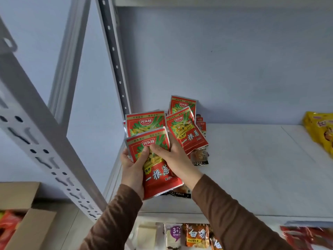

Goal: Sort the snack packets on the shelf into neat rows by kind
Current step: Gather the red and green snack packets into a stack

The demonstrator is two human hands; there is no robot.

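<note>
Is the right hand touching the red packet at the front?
Touching. In the head view the right hand has its thumb pressed on the face of the front red packet, while the left hand grips its other edge.

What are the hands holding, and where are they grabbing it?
Both hands, left hand and right hand, hold a red snack packet by its side edges, thumbs on its front.

Red snack packets (155,165) of one kind: four in view. Small clear-and-black packets (199,156): at least two, partly hidden. Yellow packets (319,130): one, cut by the frame edge. Orange packets (197,235) on the lower shelf: two. Cardboard boxes (27,228): one.
</note>
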